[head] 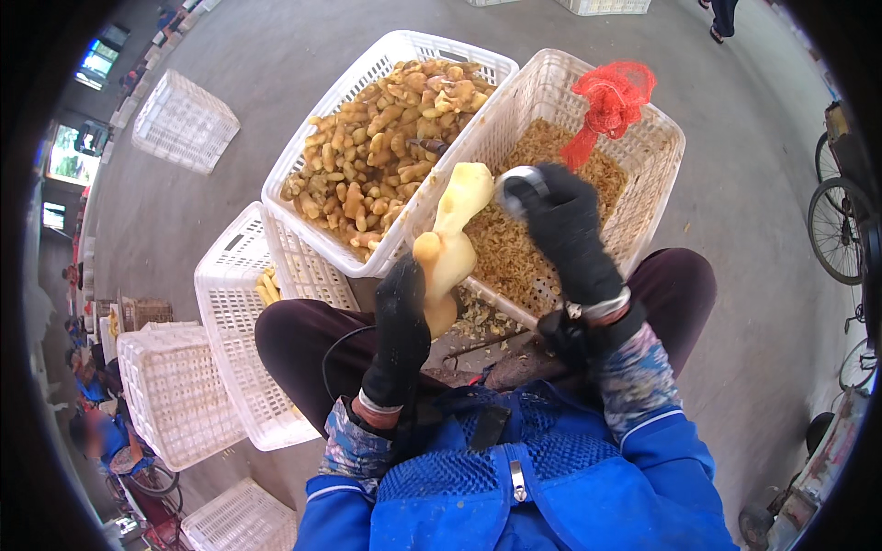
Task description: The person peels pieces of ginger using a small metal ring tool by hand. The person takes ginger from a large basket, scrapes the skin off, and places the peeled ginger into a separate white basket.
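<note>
My left hand (402, 324), in a black glove, grips a mostly peeled piece of ginger root (451, 251) held upright over the edge of a crate. Just right of the ginger's top, my black-gloved right hand (561, 213) closes on a small, blurred metal tool (520, 186); it does not touch the root. Beyond my left hand, a white plastic crate (320, 113) holds a heap of unpeeled ginger (386, 138). Under my right hand, a second crate (665, 165) contains brown peelings (510, 258), and a red mesh net (610, 103) hangs at its far side.
A white crate (227, 372) at the left holds some peeled ginger (267, 286). Other crates stand on the concrete floor, including an upturned one (186, 120). Bicycles (837, 231) stand far right. Other people sit along the left; a person's legs (723, 19) show at the top right.
</note>
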A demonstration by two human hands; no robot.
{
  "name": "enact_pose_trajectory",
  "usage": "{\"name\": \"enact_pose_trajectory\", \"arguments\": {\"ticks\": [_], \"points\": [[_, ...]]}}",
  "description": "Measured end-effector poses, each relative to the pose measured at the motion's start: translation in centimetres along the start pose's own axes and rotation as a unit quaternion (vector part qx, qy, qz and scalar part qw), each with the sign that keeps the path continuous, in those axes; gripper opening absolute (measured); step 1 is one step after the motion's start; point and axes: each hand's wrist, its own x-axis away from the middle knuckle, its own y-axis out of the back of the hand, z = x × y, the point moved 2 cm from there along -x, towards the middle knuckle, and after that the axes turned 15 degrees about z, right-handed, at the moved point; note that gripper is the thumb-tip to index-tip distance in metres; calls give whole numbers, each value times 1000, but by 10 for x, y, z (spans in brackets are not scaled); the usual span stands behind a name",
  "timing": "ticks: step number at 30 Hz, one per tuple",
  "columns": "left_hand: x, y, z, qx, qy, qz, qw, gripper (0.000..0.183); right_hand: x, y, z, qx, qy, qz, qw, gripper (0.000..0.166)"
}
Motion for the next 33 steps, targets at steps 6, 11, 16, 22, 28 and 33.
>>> {"name": "enact_pose_trajectory", "arguments": {"ticks": [6, 11, 16, 22, 28, 33], "points": [[1, 8, -4, -35, 54, 35, 997, 26, 14, -7, 24, -188, -123, 90, 970, 17], [-5, 0, -21, -126, -21, 32, 991, 28, 21, -23, 10, -423, -168, 87, 886, 24], [-3, -8, -33, -152, -88, 59, 983, 34, 17, -31, 13, -477, -170, 69, 860, 23], [0, -9, -27, -66, -68, 75, 993, 50, 20, -24, 28, -495, -173, 69, 848, 24], [-2, -9, -22, 23, 33, 171, 984, 59, 23, -18, 45, -489, -156, 63, 856, 27], [1, -9, -36, 68, 110, 234, 964, 57, 22, -19, 45, -482, -194, 153, 841, 31]]}}
